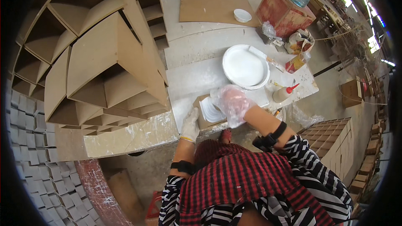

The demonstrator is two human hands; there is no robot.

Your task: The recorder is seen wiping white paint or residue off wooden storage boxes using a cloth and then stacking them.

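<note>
My left hand [190,126], in a white glove, grips the left edge of a small brown board piece [204,123] at the table's front edge. White strips or a white coating [211,109] cover the middle of that piece; I cannot tell which. Over its right side is my right hand [235,101], curled up and wrapped in clear, crinkled plastic. The plastic hides its fingertips and whatever they may hold. Just beyond it stands a round tub [245,65] of white paste or paint, with a white-smeared brush [264,57] lying across its rim.
Stacked brown board compartments [113,58] rise at the left. Right of the tub are a glue bottle with a red tip [284,93] and a can [298,62]. Farther back are a cardboard sheet [213,2], a white bowl [242,15] and a red-stained box [279,10]. A divided carton [328,136] stands right.
</note>
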